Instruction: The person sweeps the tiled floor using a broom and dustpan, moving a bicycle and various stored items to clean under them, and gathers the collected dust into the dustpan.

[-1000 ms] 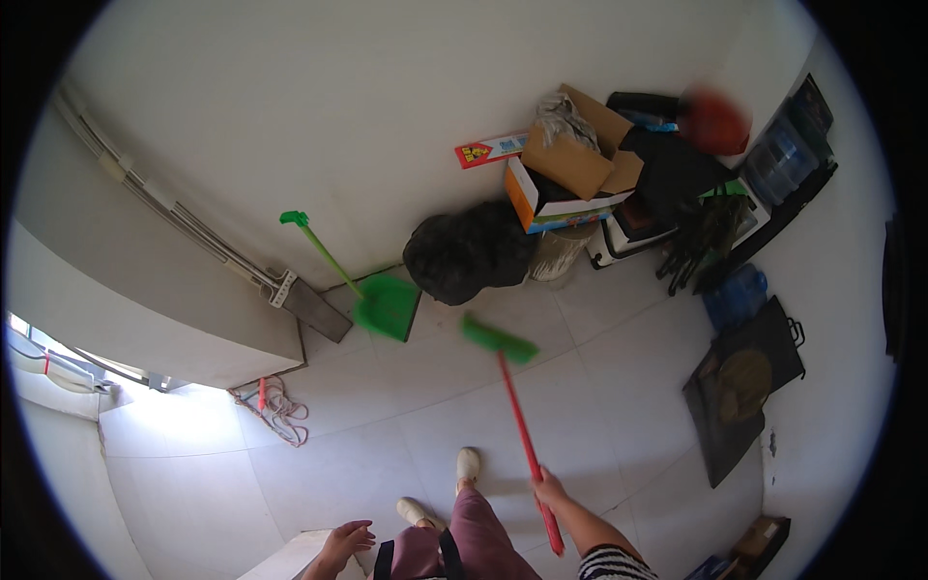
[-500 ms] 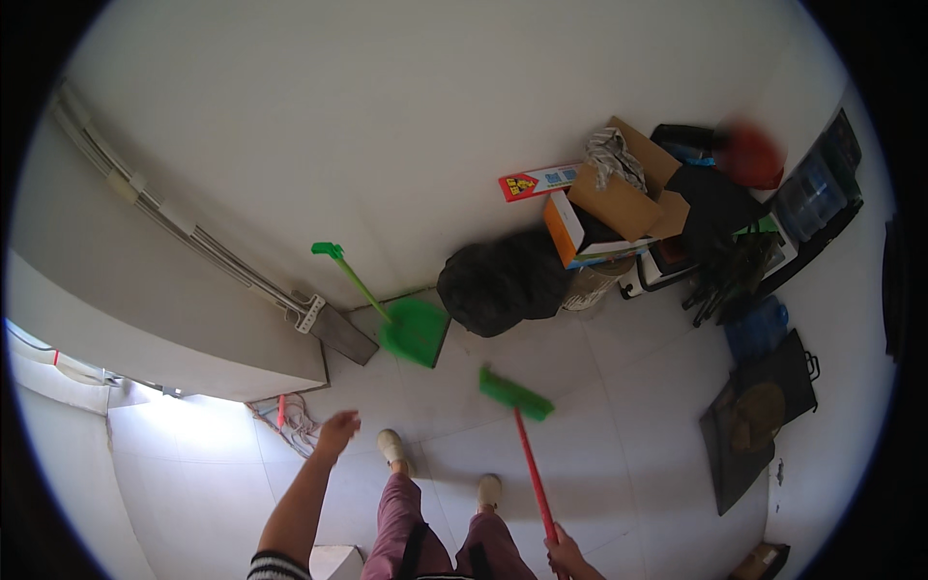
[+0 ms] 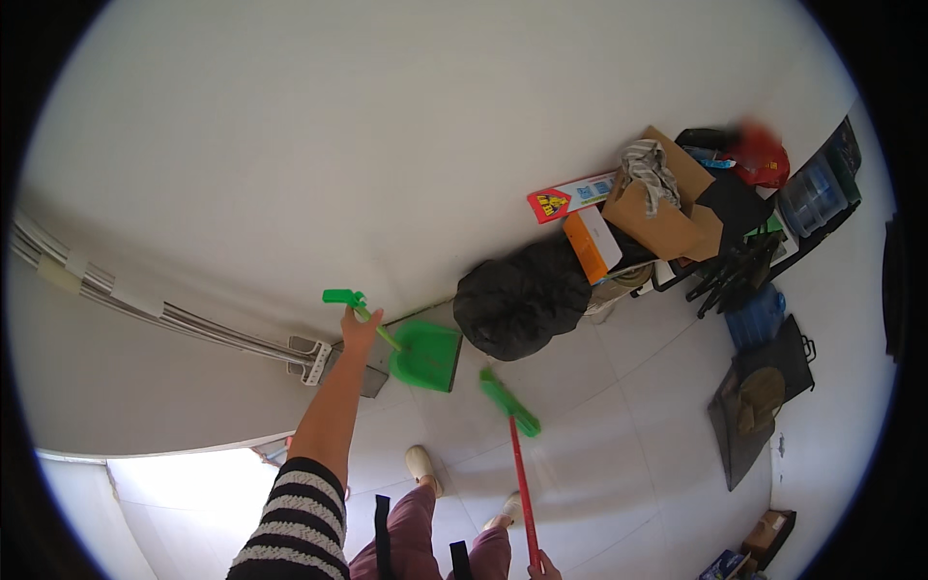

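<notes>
A green long-handled dustpan (image 3: 427, 356) stands on the floor by the wall, its handle rising to the left. My left hand (image 3: 361, 332) is stretched out to that handle and closed round it, just below the green top grip. At the lower edge, my right hand (image 3: 545, 568) is wrapped round the red stick of a broom (image 3: 523, 483). The broom's green head (image 3: 508, 401) rests on the floor to the right of the dustpan, apart from it.
A black bag (image 3: 522, 298) leans on the wall beside the dustpan. Farther right are an open cardboard box (image 3: 655, 222), a blue water bottle (image 3: 756, 317) and a dark flat case (image 3: 739, 430). Pipes (image 3: 193, 327) and a power strip (image 3: 316, 362) line the left wall.
My left hand has reached forward and taken hold of the dustpan's handle. The broom head has turned a little, with my right hand still on its stick.
</notes>
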A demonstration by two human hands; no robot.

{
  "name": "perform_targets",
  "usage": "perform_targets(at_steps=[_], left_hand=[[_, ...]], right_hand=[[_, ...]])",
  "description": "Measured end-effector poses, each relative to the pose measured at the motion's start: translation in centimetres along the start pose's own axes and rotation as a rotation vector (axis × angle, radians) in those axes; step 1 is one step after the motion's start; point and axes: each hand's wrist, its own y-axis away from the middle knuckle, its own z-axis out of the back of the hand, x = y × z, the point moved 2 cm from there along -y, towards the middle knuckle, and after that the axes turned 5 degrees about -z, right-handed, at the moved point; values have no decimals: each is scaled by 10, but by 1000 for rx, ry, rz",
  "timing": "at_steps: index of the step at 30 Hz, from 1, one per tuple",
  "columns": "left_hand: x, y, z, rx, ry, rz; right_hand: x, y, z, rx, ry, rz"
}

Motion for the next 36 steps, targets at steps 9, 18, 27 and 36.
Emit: perform_targets(at_steps=[9,18,27,36], left_hand=[[-19,59,79,313,-256,-509],[-90,232,260,238,-31,-297],[-76,330,349,31,-19,18],[-41,343,412,34,-63,17]], right_hand=[[-20,-51,-50,-47,59,215],[69,-53,-79,273,-40,218],[53,-102,-125,15,683,350],[-38,35,-14,69,687,123]])
